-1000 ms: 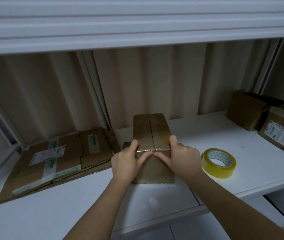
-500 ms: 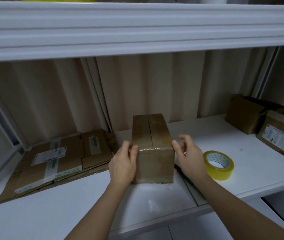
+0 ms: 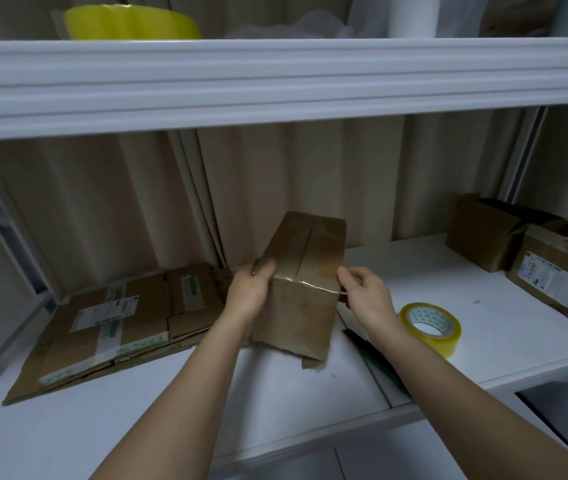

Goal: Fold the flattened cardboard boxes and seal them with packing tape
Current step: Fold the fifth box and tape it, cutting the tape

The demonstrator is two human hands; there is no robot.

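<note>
A small folded cardboard box (image 3: 301, 282) stands tilted on the white shelf (image 3: 293, 386), its taped top seam facing me and its near right corner lifted. My left hand (image 3: 249, 294) grips its left upper edge, fingers curled over the top. My right hand (image 3: 365, 297) is at its right upper corner, thumb and fingertip pinching at the tape end there. A yellow-rimmed roll of packing tape (image 3: 429, 327) lies flat on the shelf just right of my right wrist. Flattened cardboard boxes (image 3: 113, 323) with white and green labels lie at the left.
Two assembled boxes (image 3: 531, 254) stand at the right end of the shelf. A dark green flat object (image 3: 362, 341) lies under my right forearm. An upper shelf (image 3: 275, 81) overhangs closely, with a yellow tape roll (image 3: 130, 24) on it. Beige curtain behind.
The box has been tipped and turned, its right side rising off the shelf. My hands moved from the front seam to its two sides. The camera has tilted upward.
</note>
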